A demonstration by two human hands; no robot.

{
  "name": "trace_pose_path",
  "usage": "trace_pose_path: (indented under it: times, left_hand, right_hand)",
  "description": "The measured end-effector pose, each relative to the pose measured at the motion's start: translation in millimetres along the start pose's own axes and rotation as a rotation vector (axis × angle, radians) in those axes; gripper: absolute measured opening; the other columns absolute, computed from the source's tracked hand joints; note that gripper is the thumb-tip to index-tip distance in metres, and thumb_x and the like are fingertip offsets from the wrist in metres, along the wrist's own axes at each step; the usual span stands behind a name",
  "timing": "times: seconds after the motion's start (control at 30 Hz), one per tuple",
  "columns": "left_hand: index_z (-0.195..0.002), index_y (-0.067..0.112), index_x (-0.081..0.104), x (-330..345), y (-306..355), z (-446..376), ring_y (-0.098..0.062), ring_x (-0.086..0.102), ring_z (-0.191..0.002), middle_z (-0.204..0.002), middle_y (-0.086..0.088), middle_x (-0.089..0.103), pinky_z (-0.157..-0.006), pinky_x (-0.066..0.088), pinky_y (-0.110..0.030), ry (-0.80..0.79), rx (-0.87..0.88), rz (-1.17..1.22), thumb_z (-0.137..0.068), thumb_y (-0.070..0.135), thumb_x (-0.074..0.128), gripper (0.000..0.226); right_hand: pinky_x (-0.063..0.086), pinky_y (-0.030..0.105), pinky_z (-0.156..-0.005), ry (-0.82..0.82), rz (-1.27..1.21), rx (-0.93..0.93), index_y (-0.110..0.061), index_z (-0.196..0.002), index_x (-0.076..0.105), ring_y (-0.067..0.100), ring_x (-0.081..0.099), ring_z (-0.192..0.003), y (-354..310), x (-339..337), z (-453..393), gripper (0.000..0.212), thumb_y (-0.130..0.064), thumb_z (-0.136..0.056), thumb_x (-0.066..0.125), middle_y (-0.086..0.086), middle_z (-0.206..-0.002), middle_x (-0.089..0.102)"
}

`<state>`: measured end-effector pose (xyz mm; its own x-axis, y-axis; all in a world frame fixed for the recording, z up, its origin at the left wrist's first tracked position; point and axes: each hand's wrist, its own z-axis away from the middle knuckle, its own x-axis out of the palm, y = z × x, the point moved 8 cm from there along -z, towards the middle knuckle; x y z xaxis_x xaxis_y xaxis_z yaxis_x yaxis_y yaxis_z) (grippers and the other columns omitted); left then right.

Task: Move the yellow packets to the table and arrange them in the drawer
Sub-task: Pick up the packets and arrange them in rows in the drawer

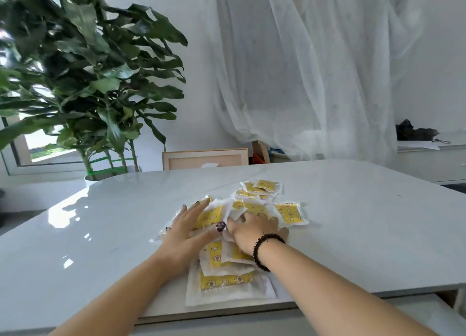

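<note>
Yellow packets are lying in a loose, overlapping heap on the white table, each one a yellow panel printed with small flower shapes inside a wider white border. Taking the heap as the landmark: the left hand is lying flat on its left side, palm down, fingers spread and reaching away from the person, dark polish showing on the nails and the thumb stretching right toward the other hand. The right hand is resting on the middle of the heap, its fingers curling down into the packets; whether they are pinching one cannot be told, since the back of the hand is covering the fingertips. A dark beaded bracelet is circling the right wrist, just on the near side of the heap's centre.

At the far end of the heap a few packets are sitting slightly apart from the rest, and one is lying off its right edge. On the near side, a larger packet is sitting close to the table's front edge, partly under both forearms.

Beyond the heap to the left, a tall leafy plant is standing behind the table. Straight behind, a sheer white curtain is hanging, with a pale picture frame leaning below it.
</note>
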<state>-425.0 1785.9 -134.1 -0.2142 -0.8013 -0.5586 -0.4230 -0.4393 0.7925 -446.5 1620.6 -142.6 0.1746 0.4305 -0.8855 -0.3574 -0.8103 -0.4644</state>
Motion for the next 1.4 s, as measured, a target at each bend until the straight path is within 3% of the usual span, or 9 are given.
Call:
trace_pose_path:
  times: [0.1,0.27,0.47,0.67,0.83,0.93,1.03,1.23,1.4]
  left_hand:
    - [-0.143,0.056,0.022,12.0,10.1,2.1,-0.002,-0.007,-0.147,-0.154,0.026,0.015,-0.120,0.000,-0.051,-0.112,0.098,-0.343,-0.053,0.081,0.051,0.097]
    - [-0.141,0.055,0.029,11.4,3.0,-22.3,-0.008,0.001,-0.149,-0.159,0.018,0.015,-0.121,0.005,-0.049,-0.145,-0.006,-0.380,-0.069,0.072,0.064,0.082]
    - [-0.137,0.056,0.036,9.9,-6.0,-33.7,-0.007,0.003,-0.148,-0.159,0.017,0.017,-0.120,0.005,-0.045,-0.119,0.044,-0.411,-0.087,0.062,0.052,0.053]
    - [-0.138,0.054,0.036,10.5,-6.8,-43.8,-0.008,0.000,-0.149,-0.159,0.017,0.017,-0.120,0.000,-0.042,-0.072,0.059,-0.409,-0.095,0.051,0.040,0.043]
    - [-0.138,0.051,0.040,10.5,-11.5,-47.6,-0.011,0.008,-0.149,-0.158,0.015,0.022,-0.120,0.006,-0.045,-0.047,0.064,-0.402,-0.096,0.050,0.042,0.042]
    - [-0.133,0.049,0.049,6.8,-10.0,-45.8,-0.011,0.013,-0.148,-0.156,0.013,0.028,-0.120,0.014,-0.045,0.004,0.049,-0.319,-0.094,0.046,0.049,0.039]
    - [-0.119,0.043,0.064,1.7,-8.8,-43.6,-0.008,0.023,-0.145,-0.150,0.012,0.040,-0.118,0.020,-0.042,0.076,0.029,-0.212,-0.090,0.040,0.060,0.030]
    - [-0.090,0.021,0.070,-9.1,-4.6,-32.8,-0.010,0.053,-0.110,-0.112,0.009,0.065,-0.087,0.035,-0.024,0.241,0.018,-0.175,-0.084,0.032,0.070,0.012]
    - [-0.100,0.016,0.068,-22.6,8.2,-16.7,-0.017,0.048,-0.122,-0.115,0.001,0.064,-0.088,0.030,-0.021,0.315,0.038,-0.278,-0.092,0.024,0.060,0.014]
  right_hand:
    - [0.032,0.046,-0.099,0.119,-0.179,0.035,-0.021,-0.099,0.063,0.030,0.037,-0.121,5.0,-22.7,-11.0,0.039,-0.047,-0.082,0.040,0.004,-0.117,0.057]
    - [0.046,0.041,-0.094,0.334,-0.272,-0.020,-0.016,-0.102,0.066,0.028,0.046,-0.113,4.1,-59.0,-58.5,0.030,-0.024,-0.074,0.056,0.004,-0.115,0.058]
    - [0.047,0.033,-0.096,0.348,-0.171,0.036,-0.014,-0.124,0.056,0.027,0.049,-0.119,6.0,-68.0,-142.5,0.059,-0.034,-0.070,0.070,0.007,-0.131,0.052]
    - [0.034,0.042,-0.109,0.036,-0.133,0.046,-0.021,-0.148,0.022,0.031,0.032,-0.136,3.1,-22.2,-192.6,0.103,-0.062,-0.066,0.069,0.008,-0.151,0.031]
    - [0.044,0.034,-0.090,0.097,0.267,-0.019,-0.015,-0.136,0.045,0.032,0.050,-0.119,-1.2,-10.8,-204.2,0.071,-0.062,-0.084,0.047,0.012,-0.135,0.051]
    - [0.043,0.031,-0.073,0.196,0.420,-0.113,-0.010,-0.123,0.054,0.032,0.057,-0.102,-16.5,-13.7,-196.3,0.036,-0.030,-0.094,0.045,0.015,-0.117,0.058]
    - [0.043,0.032,-0.069,0.256,0.566,-0.234,-0.007,-0.114,0.054,0.033,0.057,-0.094,-25.7,-23.5,-176.8,0.027,-0.003,-0.089,0.044,0.017,-0.110,0.057]
    - [0.035,0.030,-0.057,0.443,0.471,-0.324,-0.009,-0.088,0.045,0.028,0.045,-0.069,-15.2,-70.5,-121.6,0.022,0.012,-0.081,0.041,0.007,-0.069,0.040]
    - [0.042,0.031,-0.057,0.568,0.237,-0.437,-0.013,-0.107,0.059,0.029,0.050,-0.068,-11.5,-108.5,-58.9,0.030,0.003,-0.089,0.042,0.008,-0.073,0.050]
